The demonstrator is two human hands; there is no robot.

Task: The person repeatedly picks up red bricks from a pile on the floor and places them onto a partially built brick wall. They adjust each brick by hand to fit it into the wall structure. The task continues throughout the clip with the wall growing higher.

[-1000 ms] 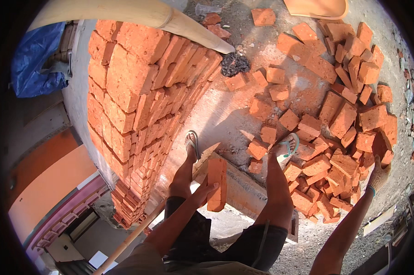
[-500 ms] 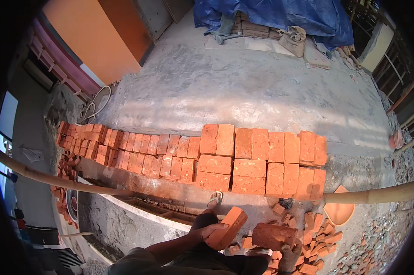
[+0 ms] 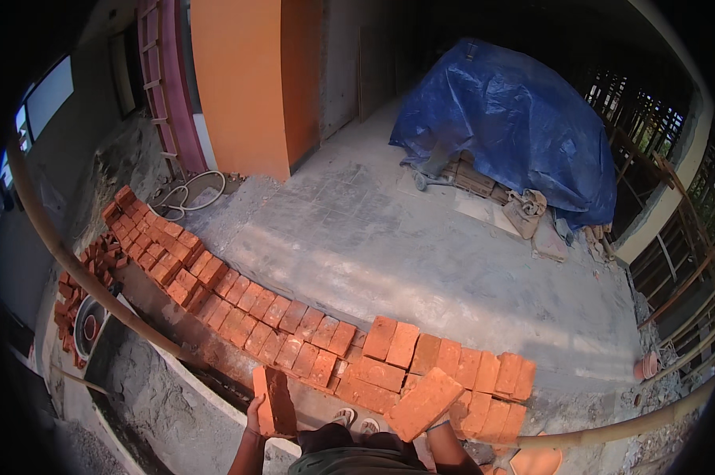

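Observation:
My left hand [image 3: 254, 413] grips an orange-red brick [image 3: 276, 402], which stands nearly upright with the fingers on its left side. A second brick [image 3: 423, 402] is held up at a tilt by my right hand [image 3: 442, 421]; most of that hand's fingers are hidden behind it. Just beyond both, a long stacked row of bricks [image 3: 294, 317] runs from the far left to the near right. Its right part [image 3: 391, 340] looks higher than the middle, and the brick in my right hand covers some of it.
A bamboo pole [image 3: 80, 273] crosses at the left, another pole [image 3: 611, 431] at the lower right. Left of me lies a trough of grey mortar or sand [image 3: 163, 396]. A blue tarpaulin [image 3: 516, 119] covers a pile on the concrete floor [image 3: 452, 261]. Loose bricks [image 3: 76, 297] lie far left.
My view has tilted up and turned. Both bricks, still in my hands, have moved apart: the left one further left, the right one up over the row's right part.

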